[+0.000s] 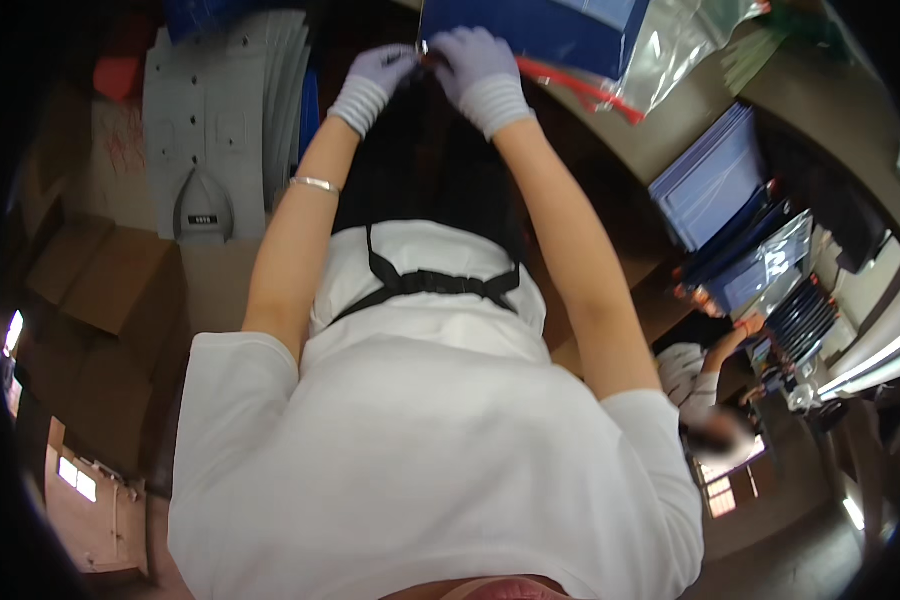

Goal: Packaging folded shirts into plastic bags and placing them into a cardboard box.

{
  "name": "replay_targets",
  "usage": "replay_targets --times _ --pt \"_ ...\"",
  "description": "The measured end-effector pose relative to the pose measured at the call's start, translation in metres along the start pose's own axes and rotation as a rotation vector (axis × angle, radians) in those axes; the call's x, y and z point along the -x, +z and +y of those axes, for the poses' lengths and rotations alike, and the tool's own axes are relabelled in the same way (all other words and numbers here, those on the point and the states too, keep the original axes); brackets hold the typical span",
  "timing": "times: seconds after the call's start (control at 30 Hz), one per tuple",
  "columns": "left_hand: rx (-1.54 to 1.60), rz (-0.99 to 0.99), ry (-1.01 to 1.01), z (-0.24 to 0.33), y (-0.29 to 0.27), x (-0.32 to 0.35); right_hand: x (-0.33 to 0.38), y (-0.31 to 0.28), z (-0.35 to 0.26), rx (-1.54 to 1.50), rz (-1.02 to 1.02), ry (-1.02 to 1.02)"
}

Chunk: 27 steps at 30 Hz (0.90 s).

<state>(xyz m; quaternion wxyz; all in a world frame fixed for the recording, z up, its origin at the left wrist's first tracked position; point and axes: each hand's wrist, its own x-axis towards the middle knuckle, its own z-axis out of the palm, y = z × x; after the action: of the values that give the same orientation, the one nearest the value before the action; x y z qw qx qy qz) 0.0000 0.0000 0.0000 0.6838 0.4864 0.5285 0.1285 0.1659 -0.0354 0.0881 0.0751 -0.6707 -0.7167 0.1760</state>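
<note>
My left hand (378, 78) and my right hand (477, 80), both in pale lilac gloves with white ribbed cuffs, meet at the top of the view. Their fingers are pinched together around a small dark item with a shiny spot (423, 50), too small to name. Just beyond the right hand lies a flat blue panel (560, 45), with a clear plastic bag (685, 55) beside it. Along the panel's near edge runs a red strip (610, 103). Nearest my left hand is a stack of folded grey shirts (210, 110), collar toward me.
Cardboard boxes (120, 280) are piled at the left, and a red object (120, 75) sits beyond them. On the curved table at the right are blue flat packs (715, 175) and plastic-wrapped packs (760, 265). A co-worker (705, 380) works farther right.
</note>
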Motion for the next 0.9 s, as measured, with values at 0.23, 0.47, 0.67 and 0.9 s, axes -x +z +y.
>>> replay_targets --times 0.23,0.47,0.67,0.9 --pt "-0.313 -0.015 0.089 0.026 0.003 -0.016 -0.029 0.008 0.016 -0.148 -0.017 0.014" --pt "-0.43 -0.019 0.267 0.022 -0.011 -0.025 -0.047 0.003 0.017 -0.271 -0.306 0.097" --pt "0.072 -0.056 -0.143 0.026 -0.005 -0.031 -0.037 0.033 0.021 -0.324 -0.142 0.187" --pt "0.243 -0.08 -0.288 0.026 -0.012 -0.025 -0.015 0.026 0.031 -0.436 -0.036 0.224"
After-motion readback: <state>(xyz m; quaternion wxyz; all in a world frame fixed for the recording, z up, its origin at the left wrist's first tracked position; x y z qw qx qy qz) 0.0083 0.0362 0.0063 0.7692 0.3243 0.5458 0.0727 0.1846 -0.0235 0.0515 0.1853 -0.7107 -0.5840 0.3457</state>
